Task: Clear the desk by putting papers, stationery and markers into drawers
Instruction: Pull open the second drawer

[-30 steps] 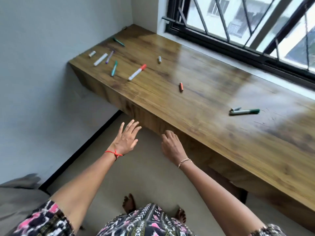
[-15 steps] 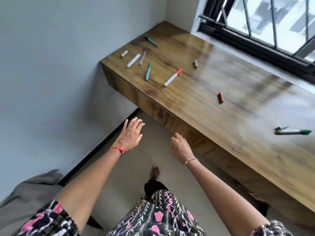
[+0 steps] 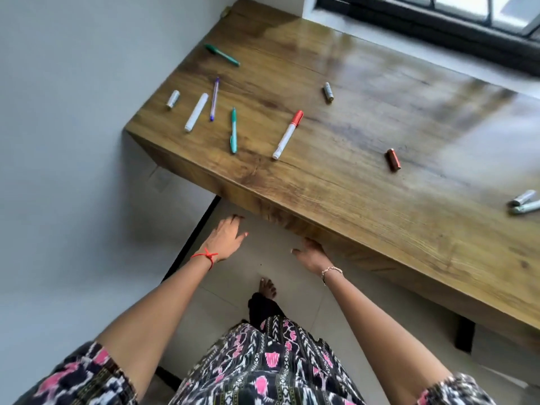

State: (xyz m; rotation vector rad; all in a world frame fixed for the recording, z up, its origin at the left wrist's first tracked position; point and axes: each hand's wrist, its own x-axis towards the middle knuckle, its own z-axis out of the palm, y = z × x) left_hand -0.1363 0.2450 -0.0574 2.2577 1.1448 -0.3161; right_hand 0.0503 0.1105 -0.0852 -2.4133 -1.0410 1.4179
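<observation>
Both hands have dropped to the desk's (image 3: 365,217) near edge since the earlier frame: left hand (image 3: 225,239) spread and empty, right hand (image 3: 311,254) fingers hidden under the edge, grip unclear. Red-capped marker (image 3: 287,134) lies far left: light, rigid, rolls; I'd pinch mid-barrel.
</observation>
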